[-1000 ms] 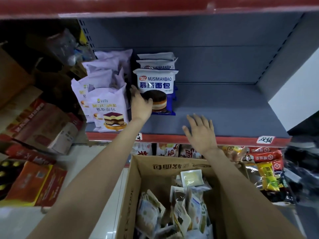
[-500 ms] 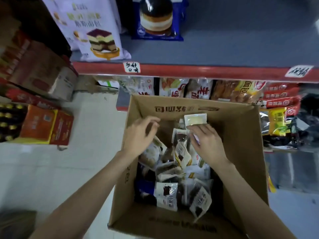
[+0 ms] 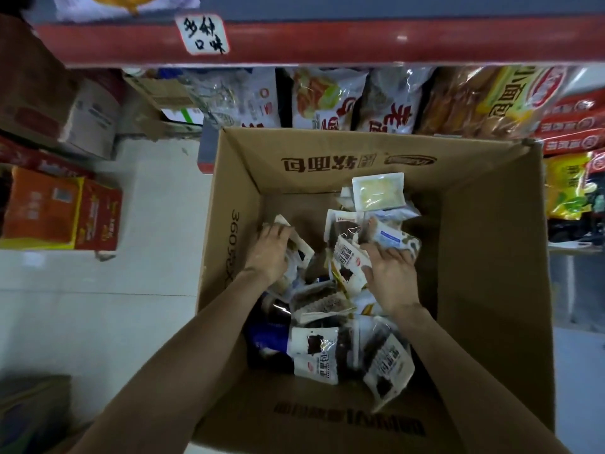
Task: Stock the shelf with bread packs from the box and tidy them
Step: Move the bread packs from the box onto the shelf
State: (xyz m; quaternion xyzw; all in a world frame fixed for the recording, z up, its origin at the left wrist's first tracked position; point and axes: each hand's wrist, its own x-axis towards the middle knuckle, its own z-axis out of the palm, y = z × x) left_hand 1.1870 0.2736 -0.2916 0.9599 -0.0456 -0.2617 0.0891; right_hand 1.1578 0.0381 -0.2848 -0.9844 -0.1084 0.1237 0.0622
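Observation:
An open cardboard box [image 3: 484,257] stands on the floor below the red shelf edge [image 3: 393,44]. Several loose bread packs fill it, mostly white with dark cake pictures [image 3: 316,353]. My left hand [image 3: 271,249] is down in the box's left side, fingers curled over the edge of a white bread pack [image 3: 299,242]. My right hand [image 3: 389,276] lies on the pile at the middle, fingers apart on a blue-and-white pack [image 3: 391,235], thumb against a white pack [image 3: 347,262]. A clear pack with pale filling [image 3: 378,191] leans at the box's far wall.
Bagged breads [image 3: 327,99] fill the lower shelf behind the box. A handwritten tag [image 3: 204,36] sticks to the shelf edge. Orange and red cartons [image 3: 62,213] and cardboard boxes [image 3: 91,119] stand on the tiled floor to the left.
My view has dropped from the shelf to the box. Both hands left the shelf, came down into the box, and now rest deeper among the packs.

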